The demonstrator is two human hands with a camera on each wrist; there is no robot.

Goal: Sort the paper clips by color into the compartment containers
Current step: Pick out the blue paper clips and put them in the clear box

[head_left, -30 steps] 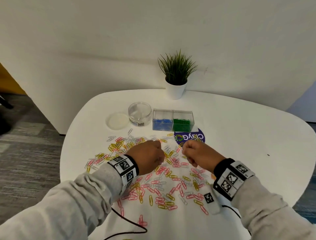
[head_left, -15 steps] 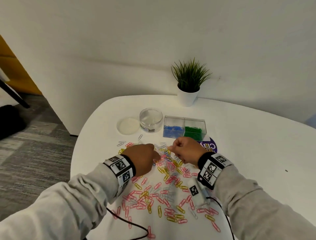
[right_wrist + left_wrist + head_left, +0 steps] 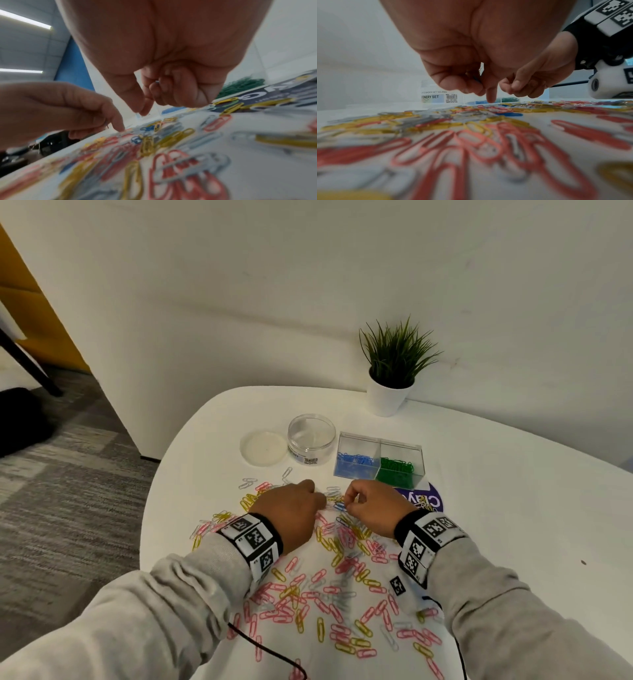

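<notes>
White table (image 3: 496, 508): a loose scatter of pink, yellow and pale grey paper clips (image 3: 329, 587) is spread across the near half. A few blue clips (image 3: 147, 128) are seen at the far edge of the scatter, between the two hands.

Left hand (image 3: 291, 513): held low over the clips, most fingers curled under, one finger (image 3: 491, 93) pointed down with its tip at the scatter. Dark and pale clip ends are glimpsed inside the curl in the left wrist view; what is held cannot be told for certain.

Right hand (image 3: 373, 508): fingers bunched narrow, thumb against fingertips; a small metallic glint is seen within the fist, too small to identify.

Compartment container (image 3: 378, 463): placed beyond the hands, blue clips in its left section, green clips (image 3: 397, 470) in its right. A round clear tub (image 3: 311, 440) and its lid (image 3: 263, 447) are set to its left, a potted plant (image 3: 392, 371) behind.
</notes>
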